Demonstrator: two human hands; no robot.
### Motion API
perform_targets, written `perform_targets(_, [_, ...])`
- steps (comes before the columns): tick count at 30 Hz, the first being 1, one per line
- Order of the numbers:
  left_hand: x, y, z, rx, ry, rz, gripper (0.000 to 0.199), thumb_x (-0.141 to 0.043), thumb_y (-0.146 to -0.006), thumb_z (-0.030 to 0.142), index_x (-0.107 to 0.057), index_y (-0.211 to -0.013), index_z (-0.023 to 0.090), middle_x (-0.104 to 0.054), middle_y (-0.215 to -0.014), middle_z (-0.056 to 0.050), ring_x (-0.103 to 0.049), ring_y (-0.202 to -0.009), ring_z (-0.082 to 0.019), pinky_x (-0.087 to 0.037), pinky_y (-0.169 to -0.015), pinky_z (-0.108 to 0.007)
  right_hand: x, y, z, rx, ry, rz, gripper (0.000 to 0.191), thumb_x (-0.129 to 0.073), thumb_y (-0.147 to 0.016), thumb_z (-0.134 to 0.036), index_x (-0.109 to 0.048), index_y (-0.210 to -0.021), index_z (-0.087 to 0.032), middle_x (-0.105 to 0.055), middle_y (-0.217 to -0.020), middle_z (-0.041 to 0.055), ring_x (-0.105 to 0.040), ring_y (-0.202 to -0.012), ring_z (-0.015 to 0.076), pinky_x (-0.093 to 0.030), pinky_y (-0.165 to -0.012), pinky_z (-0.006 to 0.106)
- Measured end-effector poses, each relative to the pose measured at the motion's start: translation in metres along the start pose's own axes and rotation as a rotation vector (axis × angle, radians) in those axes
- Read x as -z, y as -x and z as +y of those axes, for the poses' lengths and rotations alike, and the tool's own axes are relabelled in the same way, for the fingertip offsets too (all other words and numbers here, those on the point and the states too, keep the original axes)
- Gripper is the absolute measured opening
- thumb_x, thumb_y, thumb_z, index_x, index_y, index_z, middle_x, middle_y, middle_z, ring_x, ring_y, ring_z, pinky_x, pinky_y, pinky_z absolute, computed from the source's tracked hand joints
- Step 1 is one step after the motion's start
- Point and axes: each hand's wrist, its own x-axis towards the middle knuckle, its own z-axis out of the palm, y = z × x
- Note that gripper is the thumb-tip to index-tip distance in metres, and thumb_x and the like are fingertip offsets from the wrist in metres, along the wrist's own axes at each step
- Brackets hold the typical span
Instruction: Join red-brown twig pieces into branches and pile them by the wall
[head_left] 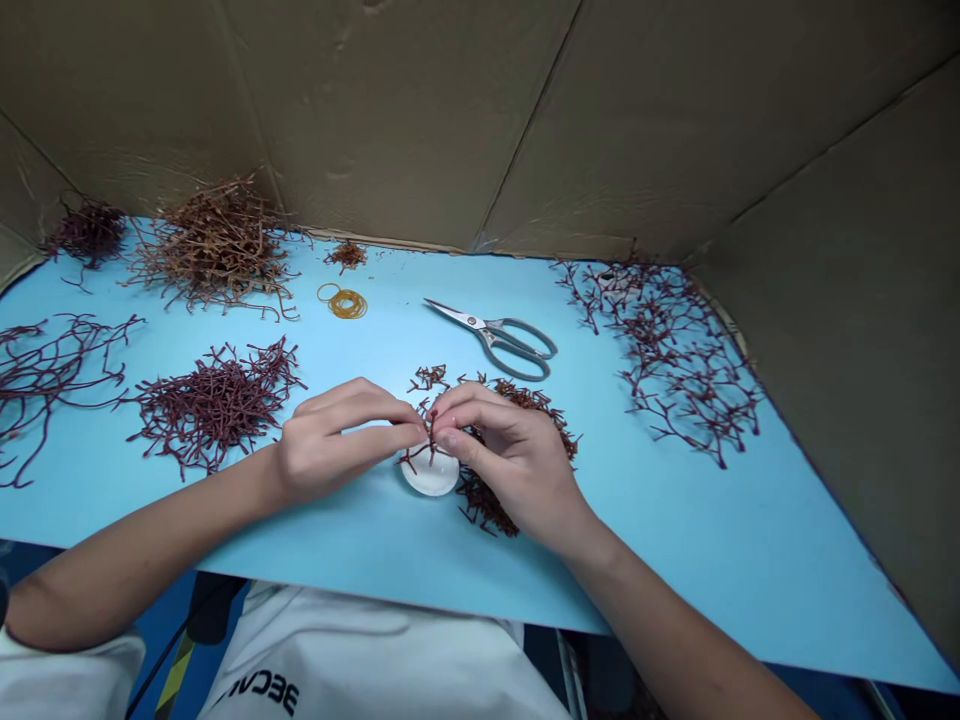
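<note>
Over a small round white dish (431, 482), my left hand (341, 437) and my right hand (517, 455) meet at the fingertips. Both are closed in a pinch on a thin dark-brown branched twig (432, 432), whose forked ends hang over the dish. Beside and partly under my right hand spreads a heap of short brown twig pieces (486, 510). A few more bits (429, 377) lie just beyond my fingers. Left of my left hand is a pile of purplish-brown twigs (217, 405).
Grey-handled scissors (495, 338) lie beyond my hands, with yellow rubber bands (347, 303) to their left. A large light-brown twig pile (221, 250) stands at the back left. Branched twigs (675, 350) spread at the right. Cardboard walls (390, 120) border the blue table (360, 555).
</note>
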Motion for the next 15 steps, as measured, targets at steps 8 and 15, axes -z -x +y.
perform_targets(8, [-0.013,-0.002,0.004,0.41,0.15,0.196,0.014,-0.076,-0.091,0.006,-0.08,-0.095,0.019,-0.083,-0.087,-0.005,-0.078,-0.078,-0.016,-0.063,-0.074,-0.029,0.001,0.007,0.003,0.263,0.296,0.126,0.023,-0.064,-0.103,-0.014,-0.075,-0.117,-0.029,-0.073,-0.119,0.0059,-0.07,-0.113,0.02,-0.057,-0.101,0.038])
perform_targets(15, [-0.014,0.001,0.005,0.59,0.212,0.233,0.005,-0.079,-0.09,0.013,-0.081,-0.089,0.018,-0.083,-0.086,-0.004,-0.078,-0.079,-0.015,-0.063,-0.075,-0.024,-0.003,0.007,0.002,0.285,0.397,0.154,0.016,-0.076,-0.095,-0.018,-0.071,-0.108,-0.025,-0.071,-0.113,0.0074,-0.071,-0.104,0.0223,-0.059,-0.091,0.039])
